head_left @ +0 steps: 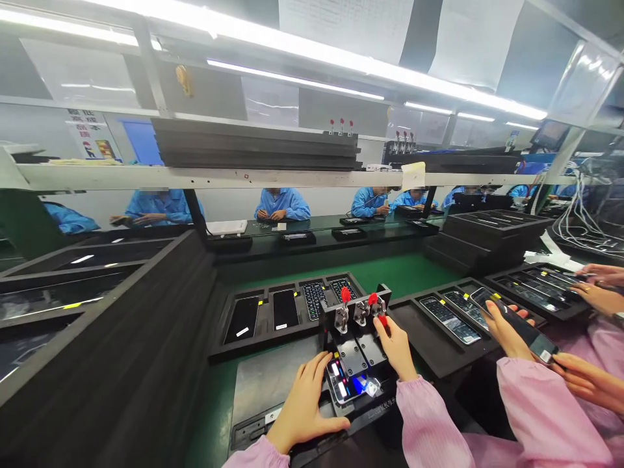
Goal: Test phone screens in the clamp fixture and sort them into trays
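The left hand (303, 396) lay at the clamping fixture's (353, 359) left side, thumb spread from the fingers; the right hand (397, 344) pinched a red knob (383, 321). The lit phone (344, 383) sat in the fixture — between both hands. A green bench (404, 270) extended beneath a white shelf (292, 178), workers in blue (293, 203) beyond.

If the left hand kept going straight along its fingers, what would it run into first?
Most likely the left side of the clamp fixture, beside the lit phone. The left hand has its fingertips very near or touching it; depth is unclear from this single view.
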Demonstrator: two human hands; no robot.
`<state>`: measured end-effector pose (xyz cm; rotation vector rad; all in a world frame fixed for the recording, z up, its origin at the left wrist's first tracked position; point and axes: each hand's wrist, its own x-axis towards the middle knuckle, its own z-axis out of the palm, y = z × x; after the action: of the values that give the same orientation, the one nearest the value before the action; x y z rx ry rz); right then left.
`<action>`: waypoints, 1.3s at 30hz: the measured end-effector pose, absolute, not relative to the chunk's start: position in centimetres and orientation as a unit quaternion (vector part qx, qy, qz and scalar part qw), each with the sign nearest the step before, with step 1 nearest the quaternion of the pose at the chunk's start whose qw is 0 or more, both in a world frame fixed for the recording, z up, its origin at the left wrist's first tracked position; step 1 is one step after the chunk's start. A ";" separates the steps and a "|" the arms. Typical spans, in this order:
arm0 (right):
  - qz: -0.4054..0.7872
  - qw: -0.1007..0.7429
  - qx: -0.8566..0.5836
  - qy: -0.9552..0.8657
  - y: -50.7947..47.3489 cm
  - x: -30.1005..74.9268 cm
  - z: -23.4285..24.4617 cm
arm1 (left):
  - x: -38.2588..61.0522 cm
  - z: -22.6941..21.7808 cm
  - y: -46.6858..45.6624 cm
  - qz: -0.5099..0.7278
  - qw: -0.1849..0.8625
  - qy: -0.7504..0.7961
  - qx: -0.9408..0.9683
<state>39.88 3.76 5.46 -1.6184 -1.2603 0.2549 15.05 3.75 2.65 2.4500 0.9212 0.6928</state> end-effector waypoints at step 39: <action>0.123 0.510 -0.676 -0.518 4.1 40.1 4.7 | 14.9 2.8 3.6 0.256 0.234 0.338 0.875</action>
<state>40.14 4.10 4.68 -1.6277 -1.2464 0.2953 14.92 3.60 2.80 2.4012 0.9285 0.7036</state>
